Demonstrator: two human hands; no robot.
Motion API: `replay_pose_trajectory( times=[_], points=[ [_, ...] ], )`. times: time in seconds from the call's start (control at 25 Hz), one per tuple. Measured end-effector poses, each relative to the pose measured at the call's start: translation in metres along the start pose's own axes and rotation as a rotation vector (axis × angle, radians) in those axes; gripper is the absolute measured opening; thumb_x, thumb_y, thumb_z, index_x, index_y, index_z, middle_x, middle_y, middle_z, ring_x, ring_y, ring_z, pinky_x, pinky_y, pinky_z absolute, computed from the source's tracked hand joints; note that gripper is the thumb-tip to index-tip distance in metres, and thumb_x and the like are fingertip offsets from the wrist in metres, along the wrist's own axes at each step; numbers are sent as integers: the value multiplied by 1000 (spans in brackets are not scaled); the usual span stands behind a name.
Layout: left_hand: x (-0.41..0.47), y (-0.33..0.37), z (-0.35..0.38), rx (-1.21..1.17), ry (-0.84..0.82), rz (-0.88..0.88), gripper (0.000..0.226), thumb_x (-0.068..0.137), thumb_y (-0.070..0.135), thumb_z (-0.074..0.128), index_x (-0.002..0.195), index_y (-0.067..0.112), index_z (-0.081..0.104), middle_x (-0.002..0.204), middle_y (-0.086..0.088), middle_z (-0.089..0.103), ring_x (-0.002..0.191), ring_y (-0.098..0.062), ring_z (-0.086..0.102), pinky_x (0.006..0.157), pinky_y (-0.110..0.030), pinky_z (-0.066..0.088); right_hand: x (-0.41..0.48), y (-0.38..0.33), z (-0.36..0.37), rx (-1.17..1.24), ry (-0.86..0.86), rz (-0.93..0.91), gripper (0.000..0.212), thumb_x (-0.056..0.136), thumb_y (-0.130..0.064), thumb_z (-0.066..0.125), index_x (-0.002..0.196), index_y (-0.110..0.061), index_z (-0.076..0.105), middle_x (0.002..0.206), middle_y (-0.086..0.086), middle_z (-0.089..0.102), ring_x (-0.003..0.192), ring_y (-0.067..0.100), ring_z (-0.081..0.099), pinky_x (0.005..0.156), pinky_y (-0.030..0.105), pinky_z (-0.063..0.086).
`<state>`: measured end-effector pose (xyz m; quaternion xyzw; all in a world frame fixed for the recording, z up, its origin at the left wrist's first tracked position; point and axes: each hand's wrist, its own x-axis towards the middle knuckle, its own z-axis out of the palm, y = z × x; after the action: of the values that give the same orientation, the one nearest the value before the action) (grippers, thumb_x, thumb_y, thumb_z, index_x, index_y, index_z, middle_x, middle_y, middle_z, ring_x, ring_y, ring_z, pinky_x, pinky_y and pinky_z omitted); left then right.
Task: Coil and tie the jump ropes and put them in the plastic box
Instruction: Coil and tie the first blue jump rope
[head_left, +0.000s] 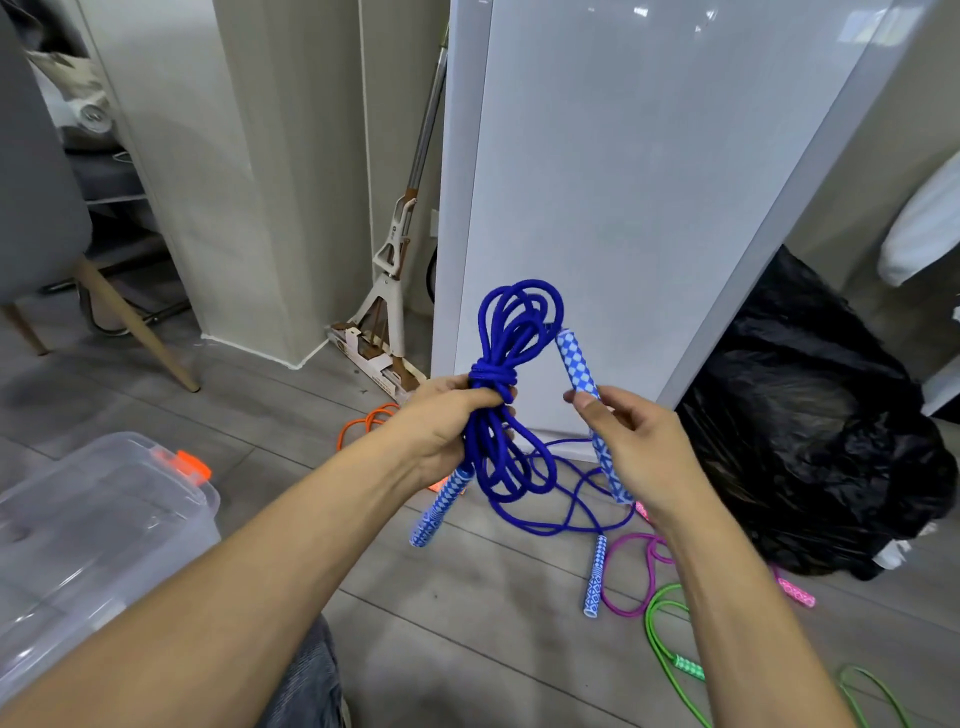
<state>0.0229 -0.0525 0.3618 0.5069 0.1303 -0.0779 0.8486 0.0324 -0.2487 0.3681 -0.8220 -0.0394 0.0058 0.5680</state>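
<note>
your left hand (447, 421) is clenched around the waist of the coiled blue jump rope (519, 322), just under the wraps (491, 374) that bind it, so the loops above your fist cannot spring apart while the tie is finished. one checked handle (439, 512) hangs loose below that fist. your right hand (628, 441) pinches the other handle (576, 364) between thumb and fingers, beside the bundle. held there, i judge, it keeps the tail taut and ready to tuck through. the plastic box (171, 525) waits below and outside your left forearm. a second blue rope (571, 525), a pink rope (628, 577), a green rope (660, 634) and an orange rope (363, 421) lie uncoiled on the floor beneath your grip.
</note>
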Motion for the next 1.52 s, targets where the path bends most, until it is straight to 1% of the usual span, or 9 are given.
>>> replay_pose_trajectory(
  times=[0.12,0.24,0.52,0.68,0.88,1.0,1.08,1.24,1.52],
  points=[
    [-6,3,5,-37,-91,-31,20,95,-3,54,111,2,65,89,-9,71,85,-26,71,65,-42,61,-2,-2,15,-116,46,-105,14,98,-34,60,99,-21,64,55,7,44,46,10,39,47,25,37],
    [-13,5,10,-41,-201,-35,22,98,-4,48,113,0,62,90,-10,70,88,-30,72,76,-49,61,-3,0,20,-221,17,-68,17,101,-36,53,100,-20,54,61,-4,55,51,8,50,51,25,40],
    [-10,5,9,275,-278,130,22,98,-1,50,112,8,64,86,-2,70,82,-13,62,72,-20,52,-2,-7,26,184,16,115,25,103,-28,50,85,-11,50,52,-5,46,51,16,46,57,32,42],
    [-6,7,5,289,-248,118,26,97,1,51,120,-1,63,86,-2,69,72,-10,54,71,-22,45,-3,-15,26,331,-2,190,28,101,-26,55,79,-9,59,55,-1,43,47,15,44,54,30,38],
    [-3,15,-9,280,-331,8,28,95,-1,47,114,0,67,86,-7,67,73,-17,52,69,-24,48,2,-1,-8,-269,259,-139,27,102,-36,51,98,-14,67,89,4,63,78,18,56,67,31,39],
    [-8,7,-12,628,-491,-109,18,86,4,59,99,6,72,88,-15,63,78,-27,49,73,-29,42,4,7,-18,-331,397,-314,20,101,-29,55,109,-14,65,98,6,56,88,24,55,77,33,42],
    [-7,1,-10,775,-383,-108,15,84,6,62,94,8,72,87,-17,60,70,-23,49,66,-28,41,5,5,-26,-384,533,-382,25,101,-37,54,111,-17,66,98,5,46,91,25,50,86,42,44],
    [0,4,-9,361,-70,-43,16,93,-2,54,102,3,66,76,-7,70,58,-14,58,57,-27,50,2,0,-31,-514,686,-285,28,101,-37,53,111,-13,64,88,4,47,87,32,49,82,41,35],
    [-7,7,4,-20,-89,-6,16,96,0,51,104,3,65,87,-9,71,63,-20,65,57,-33,53,0,-2,10,-74,257,41,33,103,-34,49,85,-7,55,66,8,65,45,12,57,53,30,40]
  ],
)
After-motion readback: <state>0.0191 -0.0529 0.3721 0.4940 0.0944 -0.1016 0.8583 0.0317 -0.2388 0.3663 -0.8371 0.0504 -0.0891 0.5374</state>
